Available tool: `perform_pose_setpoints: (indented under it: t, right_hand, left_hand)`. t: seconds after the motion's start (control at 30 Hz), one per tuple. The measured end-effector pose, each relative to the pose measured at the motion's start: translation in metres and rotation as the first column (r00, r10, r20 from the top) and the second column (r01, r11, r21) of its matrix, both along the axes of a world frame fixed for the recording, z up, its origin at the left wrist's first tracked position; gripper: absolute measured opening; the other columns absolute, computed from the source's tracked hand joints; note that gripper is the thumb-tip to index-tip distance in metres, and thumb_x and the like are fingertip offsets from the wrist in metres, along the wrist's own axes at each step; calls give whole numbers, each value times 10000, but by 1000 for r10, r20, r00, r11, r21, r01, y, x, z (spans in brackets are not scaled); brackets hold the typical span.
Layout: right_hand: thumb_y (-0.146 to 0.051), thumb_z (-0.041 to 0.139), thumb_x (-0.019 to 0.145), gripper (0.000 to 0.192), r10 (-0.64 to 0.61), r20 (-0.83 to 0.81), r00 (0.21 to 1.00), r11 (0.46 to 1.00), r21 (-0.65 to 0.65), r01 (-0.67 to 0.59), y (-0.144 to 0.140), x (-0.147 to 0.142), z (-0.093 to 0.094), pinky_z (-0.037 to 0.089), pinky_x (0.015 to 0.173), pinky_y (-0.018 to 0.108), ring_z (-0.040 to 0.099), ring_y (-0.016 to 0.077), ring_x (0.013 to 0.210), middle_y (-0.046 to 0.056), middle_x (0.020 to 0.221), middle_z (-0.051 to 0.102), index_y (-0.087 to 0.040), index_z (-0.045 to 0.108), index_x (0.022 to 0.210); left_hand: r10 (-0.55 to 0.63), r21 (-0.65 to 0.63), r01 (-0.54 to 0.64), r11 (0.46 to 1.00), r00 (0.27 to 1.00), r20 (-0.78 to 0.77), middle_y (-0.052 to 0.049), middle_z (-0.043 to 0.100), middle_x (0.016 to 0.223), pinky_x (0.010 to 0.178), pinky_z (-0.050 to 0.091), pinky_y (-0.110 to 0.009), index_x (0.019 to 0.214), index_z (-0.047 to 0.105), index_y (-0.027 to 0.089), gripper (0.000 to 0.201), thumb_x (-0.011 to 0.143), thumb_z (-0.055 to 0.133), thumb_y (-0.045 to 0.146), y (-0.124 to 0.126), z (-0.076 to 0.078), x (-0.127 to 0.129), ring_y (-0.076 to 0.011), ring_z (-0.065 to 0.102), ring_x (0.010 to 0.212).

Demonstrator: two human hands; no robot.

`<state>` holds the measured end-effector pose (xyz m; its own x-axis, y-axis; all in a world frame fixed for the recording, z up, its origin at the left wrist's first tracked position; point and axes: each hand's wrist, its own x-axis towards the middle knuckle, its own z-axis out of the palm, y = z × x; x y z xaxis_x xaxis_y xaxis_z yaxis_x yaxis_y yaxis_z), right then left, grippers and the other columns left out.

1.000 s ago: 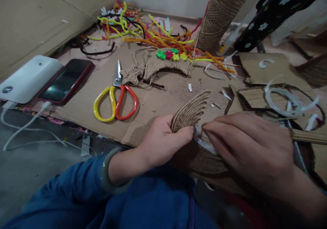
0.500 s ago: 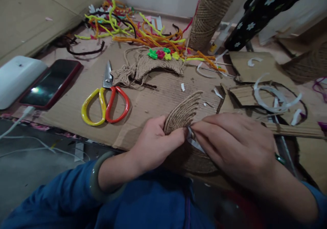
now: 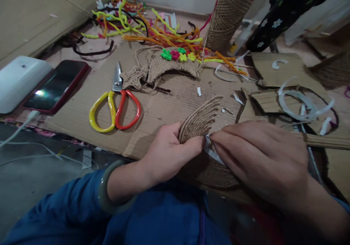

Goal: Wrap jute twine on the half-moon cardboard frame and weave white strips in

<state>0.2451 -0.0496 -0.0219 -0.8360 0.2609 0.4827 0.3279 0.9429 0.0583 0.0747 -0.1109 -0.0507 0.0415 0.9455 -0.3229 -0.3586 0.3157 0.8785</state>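
Observation:
My left hand point(image 3: 175, 152) is closed on a curved piece made of rows of jute twine point(image 3: 201, 119), thumb on top and fingers beneath. The piece's ridged end fans up past my thumb. Close to the left thumb tip, my right hand point(image 3: 259, 157) pinches at a white strip point(image 3: 214, 155) along the piece's lower edge. Whether its fingers hold the strip or a twine end is hidden. Below both hands lies a darker round of coiled twine point(image 3: 210, 175), partly covered. Scissors point(image 3: 116, 106) with one yellow and one red handle rest left of my hands.
Behind the scissors are a twine crescent point(image 3: 175, 68) with small flowers and a twine star point(image 3: 133, 78). Coloured pipe cleaners point(image 3: 158, 33) lie in a heap. A twine cone point(image 3: 233, 13) stands behind. A phone point(image 3: 56, 86) is at left, a white plastic coil point(image 3: 298, 106) at right.
The whole view has shifted slightly, the table things sliding a little rightward. Both hands keep their hold; my right hand has moved slightly away from the left, showing more white strip.

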Motion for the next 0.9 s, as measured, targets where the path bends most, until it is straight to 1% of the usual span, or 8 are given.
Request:
perform_pose_setpoints:
  t: [0.2, 0.37, 0.5, 0.57, 0.67, 0.77, 0.83, 0.9]
  right_hand:
    - [-144, 618, 844, 126, -7, -20, 1000, 1000, -23, 6, 2, 0, -2, 442, 623, 316, 555, 165, 676, 13, 727, 641, -161, 589, 965]
    - [-150, 603, 854, 99, -15, -24, 1000, 999, -45, 14, 2, -1, -2, 443, 631, 312, 571, 163, 680, 16, 725, 641, -159, 599, 953]
    - [-160, 590, 860, 35, -29, -35, 999, 998, -50, 27, 2, -4, -2, 439, 625, 313, 588, 164, 670, 15, 704, 639, -182, 603, 884]
    - [-162, 584, 860, 38, -64, -17, 998, 996, -56, 63, 2, -5, -2, 435, 620, 315, 595, 167, 667, 16, 696, 639, -192, 604, 850]
    - [-171, 562, 870, 76, -122, 3, 992, 986, -112, 122, 3, -5, -2, 432, 594, 310, 608, 166, 660, 25, 702, 647, -192, 608, 812]
    - [-183, 555, 873, 96, -141, -20, 990, 976, -172, 136, 4, -2, 0, 436, 572, 297, 623, 159, 649, 34, 707, 656, -180, 612, 795]
    - [-173, 571, 864, 73, -159, -32, 987, 973, -174, 151, 4, 1, 1, 442, 586, 293, 629, 161, 669, 39, 721, 661, -177, 613, 804]
    - [-152, 595, 849, 42, -190, -43, 981, 974, -130, 183, 2, 3, 3, 443, 619, 299, 626, 170, 707, 43, 761, 670, -185, 616, 836]
  left_hand:
    - [-27, 7, 27, 1000, 1000, 16, 29, 532, 632, 552, 431, -193, 741, 574, 147, 99, 746, 610, 239, 0, -1, -1, -94, 500, 616]
    - [-28, 3, 28, 1000, 999, 34, 25, 560, 651, 535, 427, -186, 741, 581, 146, 86, 745, 610, 228, 0, 0, -2, -82, 497, 587]
    - [-24, 9, 23, 1000, 998, 61, 34, 564, 625, 536, 434, -184, 733, 594, 149, 68, 718, 627, 206, 1, 2, -1, -85, 509, 580]
    - [-4, 6, 4, 1000, 998, 57, 32, 570, 621, 531, 435, -189, 723, 595, 150, 63, 706, 631, 199, 1, 2, -1, -91, 516, 577]
    - [23, 13, -24, 1000, 998, 55, 24, 588, 631, 534, 445, -205, 725, 603, 154, 55, 718, 621, 205, 0, 1, -1, -100, 528, 571]
    - [41, 38, -43, 998, 998, 56, 19, 604, 643, 562, 462, -223, 742, 622, 156, 78, 742, 644, 231, -1, -4, -1, -112, 555, 586]
    - [78, 55, -80, 995, 996, 39, 13, 624, 674, 578, 468, -226, 763, 641, 158, 104, 759, 667, 259, -2, -7, -2, -119, 576, 616]
    - [142, 92, -144, 985, 990, 27, 2, 657, 740, 629, 485, -233, 805, 670, 162, 113, 768, 686, 268, -2, -10, -1, -130, 605, 683]
